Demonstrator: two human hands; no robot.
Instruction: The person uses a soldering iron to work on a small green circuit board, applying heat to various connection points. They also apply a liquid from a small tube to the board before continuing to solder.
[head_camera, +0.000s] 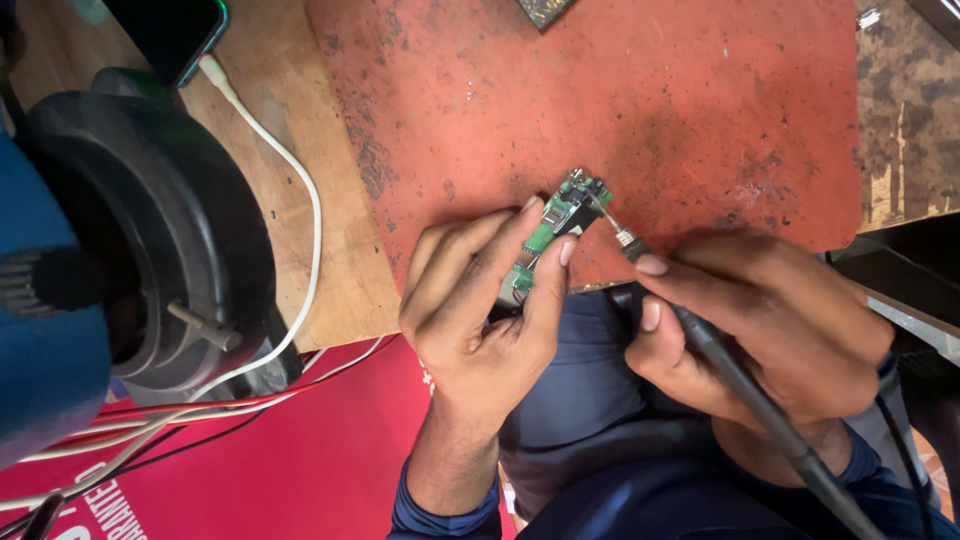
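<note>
Over stained red mat (650, 110), left hand (480, 310) grips green circuit board (556, 228); right hand (770, 325) clasps soldering iron (740, 380).

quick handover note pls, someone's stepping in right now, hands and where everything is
Left hand: pinches a small green circuit board at the near edge of the red mat.
Right hand: grips a soldering iron like a pen; its tip is at the board's far end.
Around: white cable runs to a phone at the far left; black round device on the left.
Done or left: solder joints too small to judge.
</note>
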